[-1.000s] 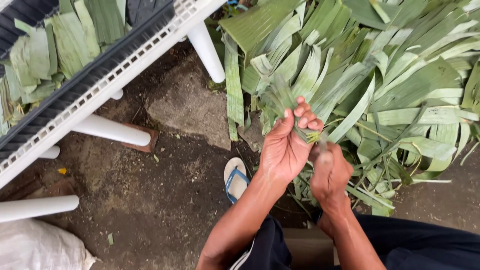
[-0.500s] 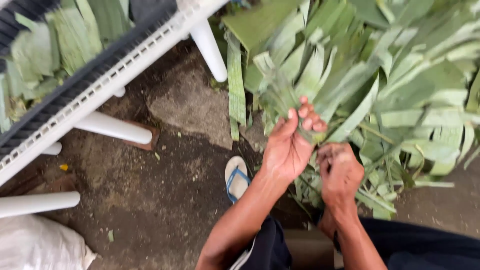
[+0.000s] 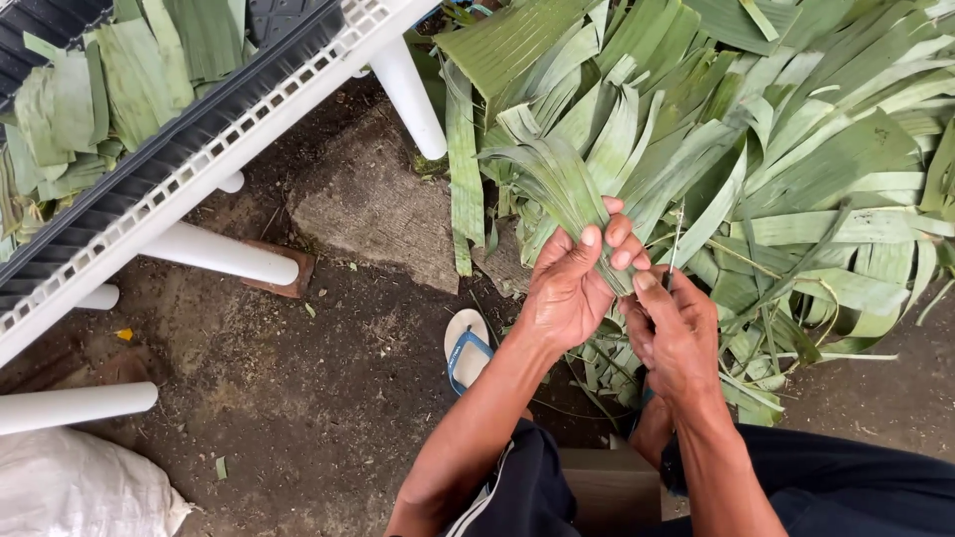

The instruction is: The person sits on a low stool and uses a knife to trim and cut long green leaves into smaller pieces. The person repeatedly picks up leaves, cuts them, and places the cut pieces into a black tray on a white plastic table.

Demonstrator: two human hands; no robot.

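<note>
Green leaf strips (image 3: 557, 184) fan upward — pinched by left hand (image 3: 569, 288).

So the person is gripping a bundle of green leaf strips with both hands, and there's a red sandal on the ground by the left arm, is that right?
Not quite: the sandal is white with a blue strap, not red, as the head view shows. The rest holds: the left hand and right hand both grip the bundle of green leaf strips, and the sandal lies on the ground beside the left arm.

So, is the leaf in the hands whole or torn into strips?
Torn into strips. The leaf fans out in narrow strips above the left hand, which pinches its base; the right hand touches it below.
</note>
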